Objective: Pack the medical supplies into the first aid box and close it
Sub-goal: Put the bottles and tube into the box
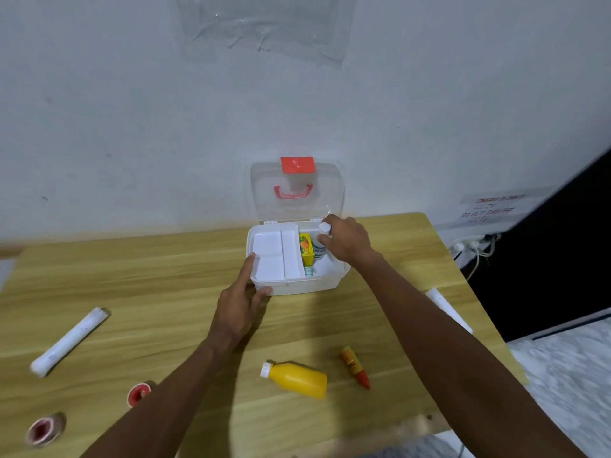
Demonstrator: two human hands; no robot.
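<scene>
- Lowering a small white-capped plastic bottle (321,241) into the white plastic first aid box (299,285); right hand (347,241) pinches it.
- Left hand (243,300) spread, steadying the box.
- Bottle's likely light and slick; hold it by the body.

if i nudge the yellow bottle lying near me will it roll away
Probably: the yellow bottle lies on its side on the smooth table, and its body looks rounded. It looks like light plastic, so a gentle push may move it easily.

The right hand (347,242) covers most of a white-capped bottle (323,228); the wall notice (492,206) is too blurred to read fully.
</scene>
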